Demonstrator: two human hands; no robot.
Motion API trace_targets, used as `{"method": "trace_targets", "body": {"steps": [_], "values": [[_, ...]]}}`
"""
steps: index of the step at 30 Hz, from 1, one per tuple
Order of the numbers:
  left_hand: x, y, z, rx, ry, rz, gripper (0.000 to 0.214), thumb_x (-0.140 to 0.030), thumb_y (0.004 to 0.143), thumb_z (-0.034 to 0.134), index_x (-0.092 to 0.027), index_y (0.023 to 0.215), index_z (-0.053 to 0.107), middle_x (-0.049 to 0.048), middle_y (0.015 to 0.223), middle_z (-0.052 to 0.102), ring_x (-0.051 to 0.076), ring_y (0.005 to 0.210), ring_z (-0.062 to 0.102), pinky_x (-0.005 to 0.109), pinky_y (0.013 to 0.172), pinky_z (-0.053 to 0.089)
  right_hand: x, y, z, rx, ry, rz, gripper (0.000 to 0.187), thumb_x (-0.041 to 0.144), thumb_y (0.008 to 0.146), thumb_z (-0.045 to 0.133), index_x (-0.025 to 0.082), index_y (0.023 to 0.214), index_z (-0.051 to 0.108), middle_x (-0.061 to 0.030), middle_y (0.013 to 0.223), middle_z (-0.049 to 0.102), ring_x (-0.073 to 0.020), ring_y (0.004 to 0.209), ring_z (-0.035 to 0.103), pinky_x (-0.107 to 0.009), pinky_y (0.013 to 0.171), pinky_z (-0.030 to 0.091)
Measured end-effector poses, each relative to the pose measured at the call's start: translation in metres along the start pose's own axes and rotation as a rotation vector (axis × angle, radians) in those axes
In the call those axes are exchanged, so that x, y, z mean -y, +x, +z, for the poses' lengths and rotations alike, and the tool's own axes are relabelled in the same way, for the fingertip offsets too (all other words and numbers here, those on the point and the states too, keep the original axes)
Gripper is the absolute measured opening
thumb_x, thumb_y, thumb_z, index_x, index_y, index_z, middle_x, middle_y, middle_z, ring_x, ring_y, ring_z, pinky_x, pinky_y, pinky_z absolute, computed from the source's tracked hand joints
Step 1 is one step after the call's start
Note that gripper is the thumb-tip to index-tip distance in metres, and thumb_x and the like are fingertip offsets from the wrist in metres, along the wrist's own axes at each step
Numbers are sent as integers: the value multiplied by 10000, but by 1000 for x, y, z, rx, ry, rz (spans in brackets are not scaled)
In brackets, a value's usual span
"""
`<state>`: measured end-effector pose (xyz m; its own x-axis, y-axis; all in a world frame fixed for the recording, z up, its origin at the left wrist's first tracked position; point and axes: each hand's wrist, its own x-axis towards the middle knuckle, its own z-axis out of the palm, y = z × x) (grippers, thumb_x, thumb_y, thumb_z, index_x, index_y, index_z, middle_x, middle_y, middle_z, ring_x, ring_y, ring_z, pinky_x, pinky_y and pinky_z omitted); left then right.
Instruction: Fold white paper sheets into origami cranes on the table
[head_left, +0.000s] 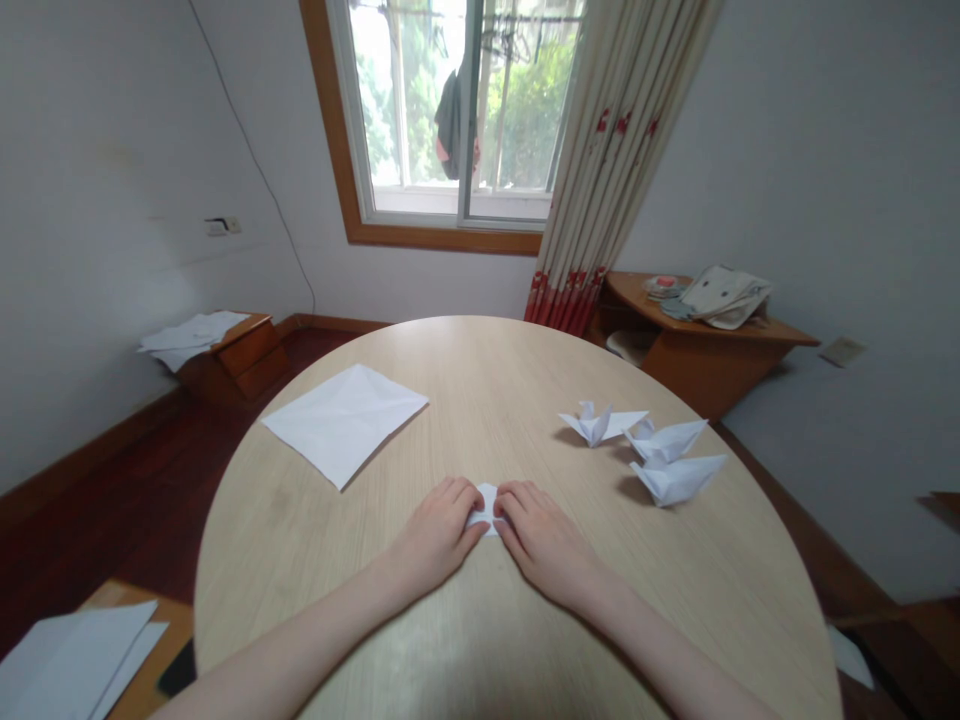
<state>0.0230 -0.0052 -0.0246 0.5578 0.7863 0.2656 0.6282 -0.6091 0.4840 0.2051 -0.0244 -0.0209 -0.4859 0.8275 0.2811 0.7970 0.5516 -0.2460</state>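
A small piece of folded white paper (488, 508) lies on the round wooden table (480, 400), near its middle. My left hand (444, 522) grips the paper's left side with curled fingers and thumb. On the other side, my right hand (534, 525) holds it the same way. Only a narrow strip of the paper shows between the hands; the rest is hidden under the fingers. To the right stand several folded paper birds, among them a front one (679, 480) and a rear one (596, 424).
A creased white paper sheet (346, 422) lies on the table's left. More sheets (79, 660) rest on a surface at lower left, and others (193, 335) on a low cabinet. A corner desk (720, 340) with a cloth bag (726, 296) stands behind, right of the curtain (600, 170).
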Motion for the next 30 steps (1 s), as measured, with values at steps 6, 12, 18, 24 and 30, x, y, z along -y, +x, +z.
{"method": "trace_targets", "body": {"steps": [6, 12, 18, 24, 30], "values": [[2, 0, 3, 5, 6, 3, 76, -152, 889, 579, -177, 907, 509, 41, 948, 577, 216, 900, 524, 350, 804, 461, 1, 0, 2, 37, -49, 57, 72, 121, 918, 498, 180, 928, 538, -75, 998, 592, -238, 932, 536, -396, 814, 432], [7, 3, 0, 60, -29, -4, 132, -157, 871, 622, -172, 932, 505, 49, 988, 568, 219, 931, 514, 349, 815, 453, -3, 1, 3, 81, 8, 127, 96, 123, 904, 522, 211, 925, 554, -51, 1026, 579, -225, 966, 519, -390, 837, 386], [12, 4, -5, 109, -130, -3, 144, -149, 864, 625, -184, 932, 503, 42, 986, 555, 209, 937, 510, 337, 816, 437, -10, 4, -4, 150, 115, 153, 138, 111, 897, 514, 231, 945, 563, -45, 1064, 560, -231, 1045, 488, -407, 887, 353], [21, 5, -10, 151, -244, 22, 215, -122, 831, 668, -187, 967, 514, 26, 985, 553, 202, 960, 510, 320, 838, 422, -15, 5, -10, 202, 198, 159, 181, 92, 875, 513, 247, 945, 577, -36, 1080, 546, -229, 1076, 467, -429, 929, 336], [26, 6, -13, 189, -314, 32, 257, -89, 815, 677, -190, 994, 523, 18, 1008, 541, 187, 968, 503, 307, 851, 415, -21, 6, -15, 243, 252, 160, 192, 102, 863, 541, 265, 948, 597, -27, 1084, 531, -228, 1101, 455, -458, 984, 310]]}}
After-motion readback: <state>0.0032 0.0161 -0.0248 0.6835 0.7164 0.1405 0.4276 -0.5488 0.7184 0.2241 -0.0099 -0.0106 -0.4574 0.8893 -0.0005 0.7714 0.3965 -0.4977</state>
